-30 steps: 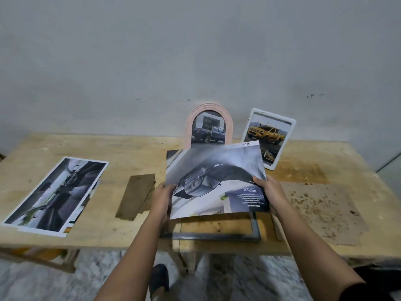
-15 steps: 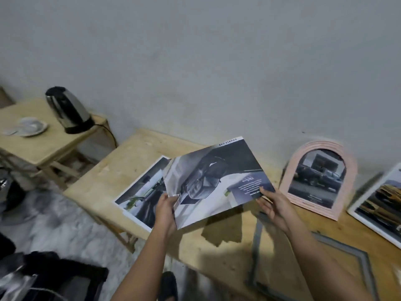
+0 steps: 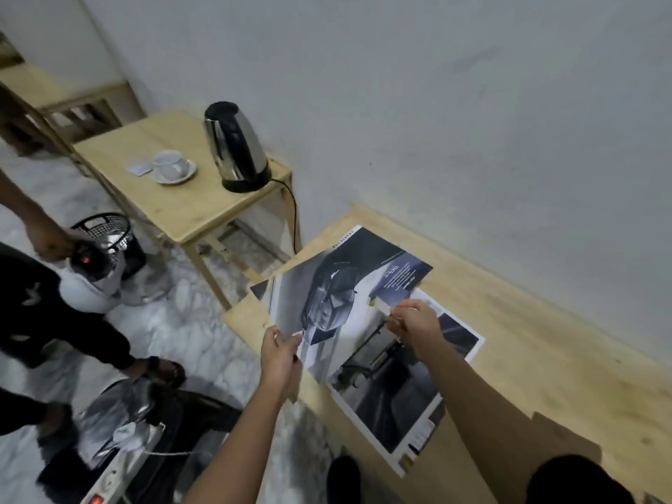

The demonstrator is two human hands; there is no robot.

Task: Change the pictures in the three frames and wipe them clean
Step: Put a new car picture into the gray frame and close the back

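a glossy paper print of a dark grey car with a blue text panel (image 3: 338, 296) is held slanted just above the left end of the pale wooden table (image 3: 545, 358), its far corner reaching towards the grey wall. the left hand (image 3: 280, 354) pinches the print's near left corner between thumb and fingers, and the right hand (image 3: 412, 323) pinches its near edge further right, fingers curled on the paper. under the held print a second large white-bordered print of a dark car interior (image 3: 400, 387) lies flat on the table, with the edges of more sheets showing beneath it. a flat brown piece of card (image 3: 567, 441) lies on the table by the right forearm. left of this table stands a smaller wooden side table (image 3: 182, 209) bearing a steel electric kettle with a black lid (image 3: 234, 147) and a white cup on a saucer (image 3: 171, 166). on the marbled floor are a black mesh bin (image 3: 109, 231) and a white power strip (image 3: 120, 474), and another person's hand (image 3: 51, 243) shows at the left edge.
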